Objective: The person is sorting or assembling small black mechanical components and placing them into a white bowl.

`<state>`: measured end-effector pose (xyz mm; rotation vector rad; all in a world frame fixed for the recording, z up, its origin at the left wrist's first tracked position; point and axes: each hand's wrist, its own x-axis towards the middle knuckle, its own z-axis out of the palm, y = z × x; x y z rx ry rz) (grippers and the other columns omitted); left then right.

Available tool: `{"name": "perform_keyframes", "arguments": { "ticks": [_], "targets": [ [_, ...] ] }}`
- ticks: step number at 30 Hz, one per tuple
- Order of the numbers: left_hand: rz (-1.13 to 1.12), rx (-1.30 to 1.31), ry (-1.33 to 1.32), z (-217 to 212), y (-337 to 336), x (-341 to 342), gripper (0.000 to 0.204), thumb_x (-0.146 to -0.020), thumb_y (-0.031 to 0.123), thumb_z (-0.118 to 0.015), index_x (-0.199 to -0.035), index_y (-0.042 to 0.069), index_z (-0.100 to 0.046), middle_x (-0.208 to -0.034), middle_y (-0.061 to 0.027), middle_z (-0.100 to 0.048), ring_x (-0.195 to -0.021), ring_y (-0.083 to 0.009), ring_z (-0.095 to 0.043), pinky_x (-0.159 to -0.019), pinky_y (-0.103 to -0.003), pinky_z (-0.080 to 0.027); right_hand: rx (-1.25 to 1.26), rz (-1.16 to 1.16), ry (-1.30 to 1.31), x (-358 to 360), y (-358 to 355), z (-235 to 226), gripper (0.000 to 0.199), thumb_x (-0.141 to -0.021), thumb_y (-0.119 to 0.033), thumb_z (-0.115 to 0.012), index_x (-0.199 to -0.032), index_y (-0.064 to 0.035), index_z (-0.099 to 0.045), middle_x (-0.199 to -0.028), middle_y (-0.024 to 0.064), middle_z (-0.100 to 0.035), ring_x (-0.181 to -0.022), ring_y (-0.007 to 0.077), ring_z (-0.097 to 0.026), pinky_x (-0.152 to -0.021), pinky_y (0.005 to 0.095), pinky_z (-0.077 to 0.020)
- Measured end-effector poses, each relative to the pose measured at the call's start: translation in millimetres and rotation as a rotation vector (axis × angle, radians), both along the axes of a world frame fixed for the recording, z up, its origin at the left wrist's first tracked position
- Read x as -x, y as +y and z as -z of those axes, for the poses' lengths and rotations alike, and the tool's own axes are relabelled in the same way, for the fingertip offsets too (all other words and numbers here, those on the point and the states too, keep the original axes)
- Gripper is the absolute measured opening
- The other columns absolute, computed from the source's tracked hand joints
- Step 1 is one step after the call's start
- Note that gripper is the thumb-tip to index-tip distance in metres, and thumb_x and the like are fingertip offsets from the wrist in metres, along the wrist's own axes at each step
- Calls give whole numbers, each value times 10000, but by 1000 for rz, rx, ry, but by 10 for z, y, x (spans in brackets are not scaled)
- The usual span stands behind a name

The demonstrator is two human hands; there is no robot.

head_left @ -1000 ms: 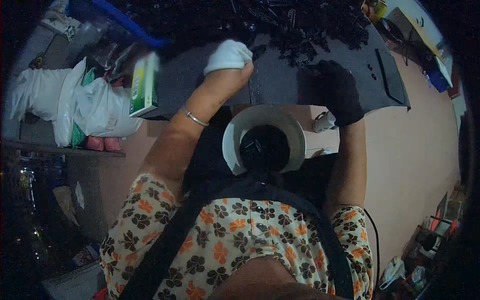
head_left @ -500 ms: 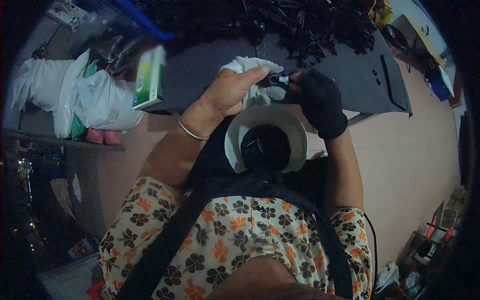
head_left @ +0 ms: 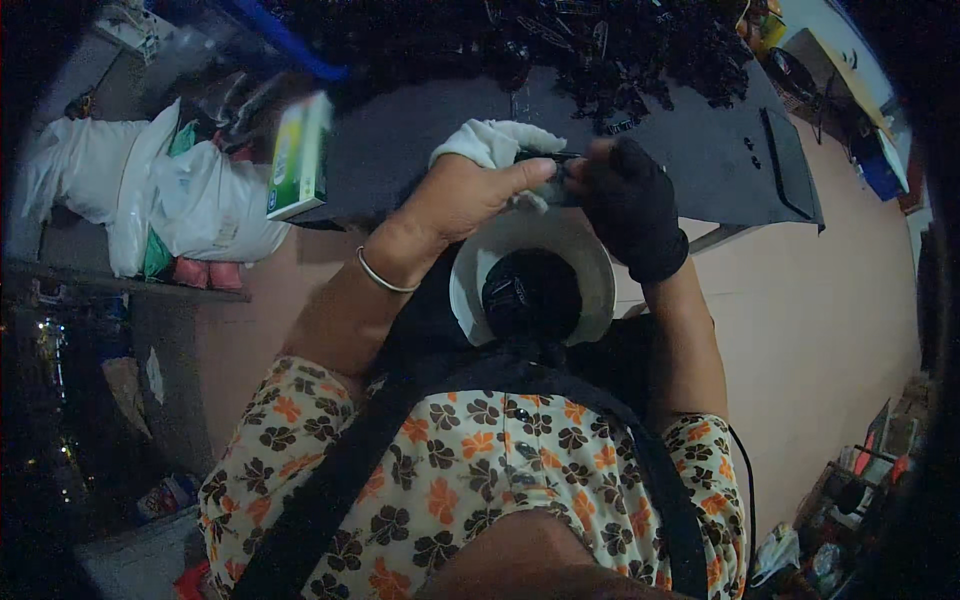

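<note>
Left hand [head_left: 470, 195] grips a white cloth [head_left: 495, 140]; gloved right hand [head_left: 630, 205] pinches a small dark part [head_left: 548, 160] above a white bowl [head_left: 590, 260].

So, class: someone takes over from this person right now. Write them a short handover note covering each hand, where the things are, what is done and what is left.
Left hand: bare, gripping a white cloth and pressing it on a small dark part.
Right hand: in a black glove, holding that part from the other side.
Things: both hands are above a white bowl with dark pieces in it; a heap of dark parts lies on the grey table beyond.
Done: some pieces are in the bowl.
Left: the heap is still large.
</note>
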<state>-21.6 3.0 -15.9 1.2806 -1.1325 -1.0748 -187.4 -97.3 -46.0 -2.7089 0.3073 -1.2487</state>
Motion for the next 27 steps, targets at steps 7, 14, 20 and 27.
{"name": "perform_keyframes", "arguments": {
  "ticks": [7, 14, 20, 27],
  "targets": [
    [-21, 43, -122, -38, 69, 9, 219, -825, 137, -610, -1013, 25, -610, -803, -60, -638, -667, -97, -584, -557, -235, -497, 47, 53, 42, 16, 91, -26, 187, -683, -106, -682, -842, -73, -590, -824, 84, -570, -772, 264, -570, -638, 347, -480],
    [-59, 142, -309, -40, 136, 80, 177, -834, 71, -584, -994, -2, -599, -774, -53, -635, -640, -83, -579, -549, -207, -478, -855, -188, -95, -110, 158, 85, 221, -738, -170, -687, -865, -16, -594, -797, 82, -598, -734, 171, -572, -645, 314, -465],
    [48, 260, -514, 87, 114, -65, 274, -811, 120, -619, -1051, -5, -579, -850, -69, -634, -711, -128, -590, -632, -245, -484, -809, -168, 279, -8, 81, -111, 221, -776, -203, -652, -872, -8, -609, -759, 69, -599, -710, 128, -548, -639, 288, -448],
    [-238, 280, -1129, -158, -519, -411, 548, -730, 411, -669, -1153, 88, -540, -1037, -143, -585, -878, -279, -600, -734, -391, -489, -433, 309, 75, 134, -288, -101, 242, -764, -185, -640, -953, -35, -618, -886, 115, -629, -789, 235, -611, -691, 332, -470]
  ]
}}
